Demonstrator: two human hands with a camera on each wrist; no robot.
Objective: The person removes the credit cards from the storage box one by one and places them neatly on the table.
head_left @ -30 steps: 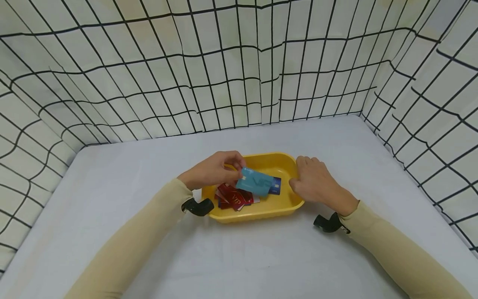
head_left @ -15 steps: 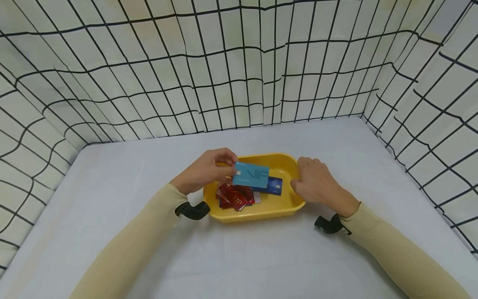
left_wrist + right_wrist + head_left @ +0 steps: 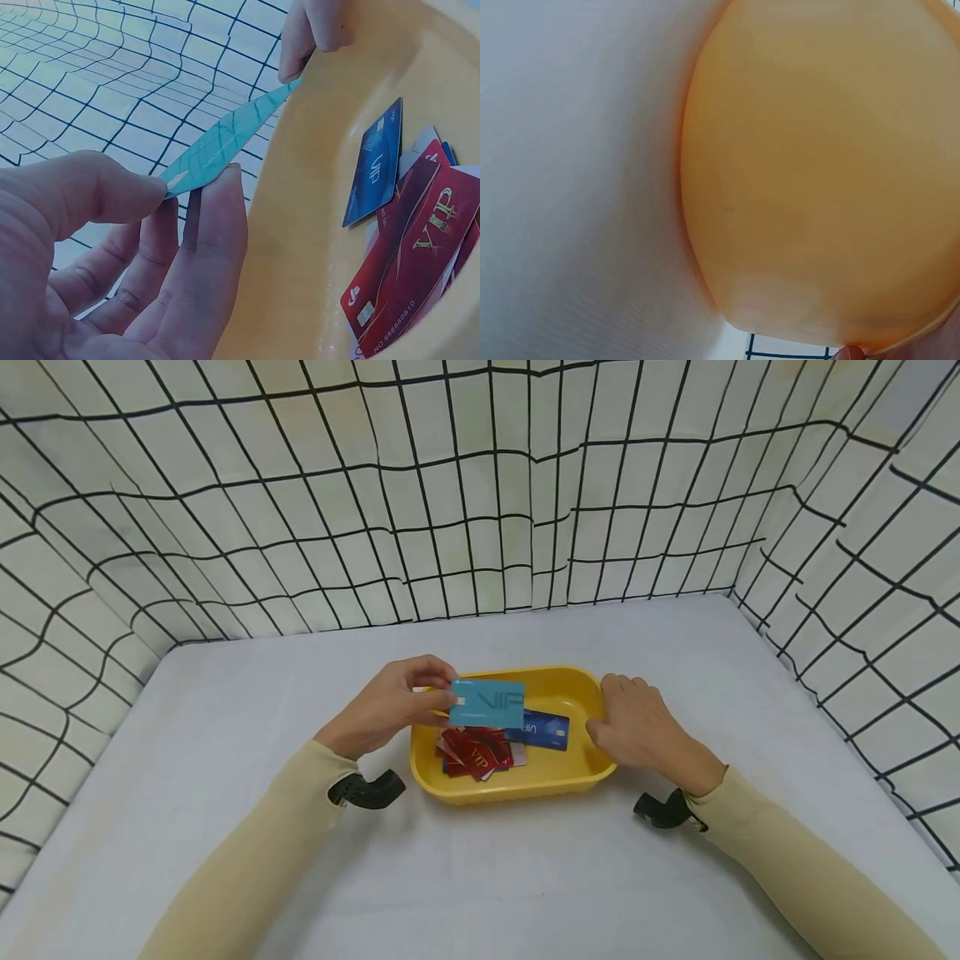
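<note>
My left hand (image 3: 390,706) pinches a light blue VIP card (image 3: 489,703) by its left end, between thumb and fingers. Seen in the left wrist view, the light blue card (image 3: 225,142) is tilted nearly edge-on, above the rim. Below it stands a yellow plastic tray (image 3: 517,792). My right hand (image 3: 637,718) grips the tray's right end, thumb over the rim. Inside lie a dark blue VIP card (image 3: 547,732) and a loose pile of red VIP cards (image 3: 476,752), overlapping at the left. Mostly yellow tray wall (image 3: 817,165) fills the right wrist view.
A white-covered table (image 3: 510,877) carries the tray. Black grid netting (image 3: 480,518) over white cloth rises at the back and both sides. A black wrist device (image 3: 367,790) is strapped on the left wrist, another black device (image 3: 663,810) on the right.
My left hand has lifted the light blue card and moved it leftward, uncovering more of the dark blue card. The card now faces up flatter toward the head view. The right hand stays on the tray.
</note>
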